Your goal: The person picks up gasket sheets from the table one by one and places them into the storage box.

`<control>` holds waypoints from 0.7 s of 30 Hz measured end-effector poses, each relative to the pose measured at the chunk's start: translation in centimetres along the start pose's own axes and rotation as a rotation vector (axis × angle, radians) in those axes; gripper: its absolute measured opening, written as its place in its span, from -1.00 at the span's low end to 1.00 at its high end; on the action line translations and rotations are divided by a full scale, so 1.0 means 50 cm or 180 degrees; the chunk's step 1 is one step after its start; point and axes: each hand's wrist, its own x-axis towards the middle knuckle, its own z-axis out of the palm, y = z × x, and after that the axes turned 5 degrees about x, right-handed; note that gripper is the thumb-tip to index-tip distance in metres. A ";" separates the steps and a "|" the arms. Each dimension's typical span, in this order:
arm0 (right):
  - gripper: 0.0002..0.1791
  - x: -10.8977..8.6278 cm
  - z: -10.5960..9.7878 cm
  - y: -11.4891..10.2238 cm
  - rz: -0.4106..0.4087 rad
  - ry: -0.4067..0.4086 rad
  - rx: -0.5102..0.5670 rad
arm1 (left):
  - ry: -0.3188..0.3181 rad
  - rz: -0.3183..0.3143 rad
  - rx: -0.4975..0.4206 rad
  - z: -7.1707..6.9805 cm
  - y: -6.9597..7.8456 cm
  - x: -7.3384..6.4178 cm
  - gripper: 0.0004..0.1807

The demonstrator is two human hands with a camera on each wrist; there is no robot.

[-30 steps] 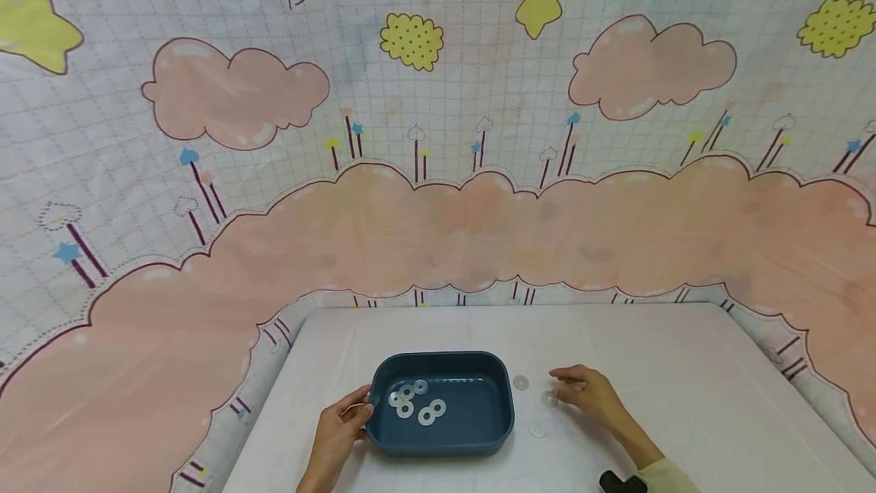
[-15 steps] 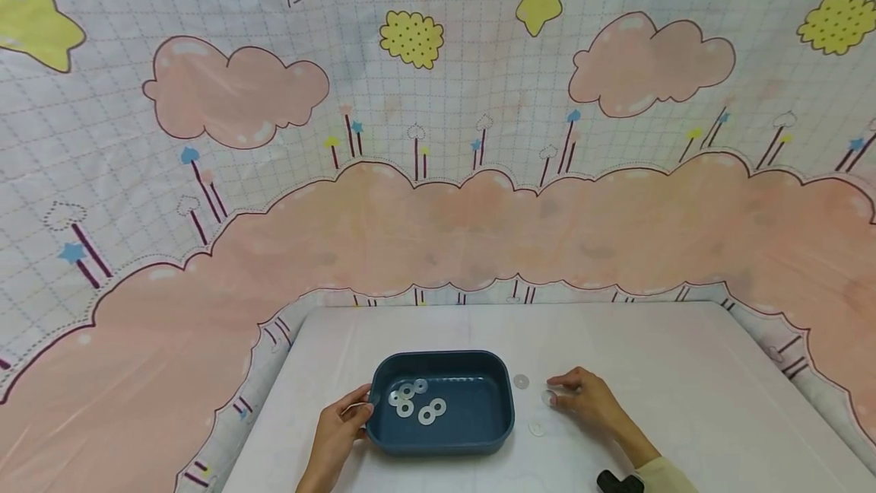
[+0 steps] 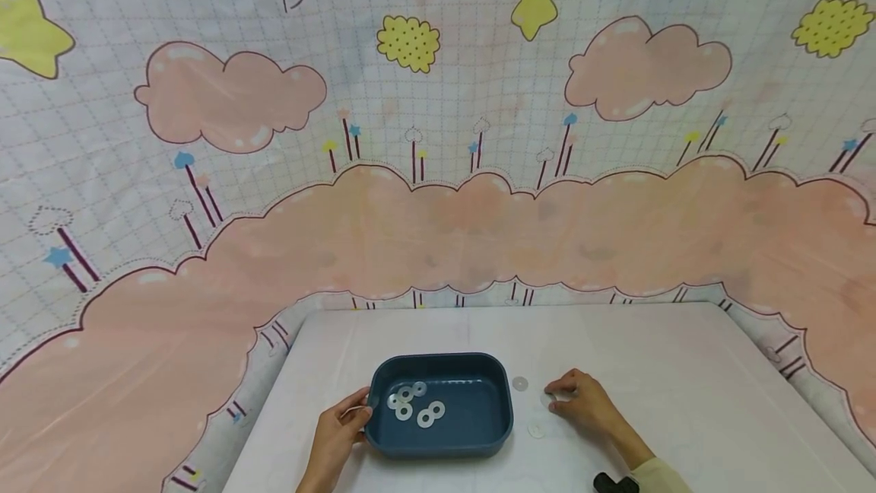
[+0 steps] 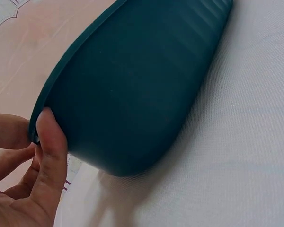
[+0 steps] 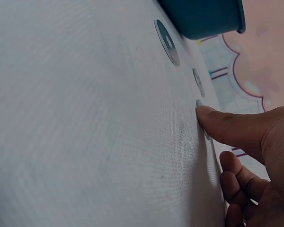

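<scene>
A dark blue rectangular tray point(image 3: 472, 424) stands on the white table, with several pale flat washers point(image 3: 404, 403) lying in its left half. My left hand point(image 3: 331, 428) grips the tray's left rim between thumb and fingers, also plain in the left wrist view. To the right of the tray, my right hand point(image 3: 587, 403) pinches another washer point(image 5: 199, 102) at the table surface; its thumb touches the edge, and the index fingertip is hidden in the right wrist view. Two more washers lie between tray and right hand: a greyish one point(image 3: 520, 384) and a paler one point(image 3: 536, 430).
A white cloth covers the table point(image 3: 684, 371). Behind it hangs a backdrop point(image 3: 438, 234) printed with clouds and stars. A black device point(image 3: 616, 483) sits at my right wrist, by a pale yellow sleeve point(image 3: 660, 475).
My right thumb and index finger have closed in on the washer beside them, and the hand has shifted slightly left. The left hand and the tray hold their place.
</scene>
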 end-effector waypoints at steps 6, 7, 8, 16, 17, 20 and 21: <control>-0.73 -0.003 0.003 -0.003 -0.0006 0.0033 -0.0039 | -0.0020 0.0026 -0.0032 0.000 -0.001 -0.001 -0.53; -0.72 -0.003 0.004 -0.002 0.0007 0.0044 -0.0048 | -0.0023 0.0029 -0.0037 0.000 -0.002 -0.001 -0.53; -0.71 -0.004 0.005 -0.001 0.0023 0.0053 -0.0047 | -0.0024 0.0032 -0.0048 0.001 -0.003 -0.002 -0.53; -0.76 0.000 0.004 0.004 -0.0050 0.0068 0.0134 | -0.0024 0.0051 -0.0070 0.002 -0.005 -0.002 -0.53; -0.78 0.001 0.003 0.005 -0.0064 0.0068 0.0174 | -0.0022 0.0047 -0.0065 0.002 -0.005 -0.001 -0.53; -0.83 0.002 0.000 0.008 -0.0093 0.0075 0.0288 | -0.0022 0.0038 -0.0048 0.000 -0.004 -0.001 -0.53; -0.85 0.003 -0.001 0.009 -0.0085 0.0076 0.0325 | -0.0025 0.0036 -0.0037 0.000 -0.003 0.000 -0.53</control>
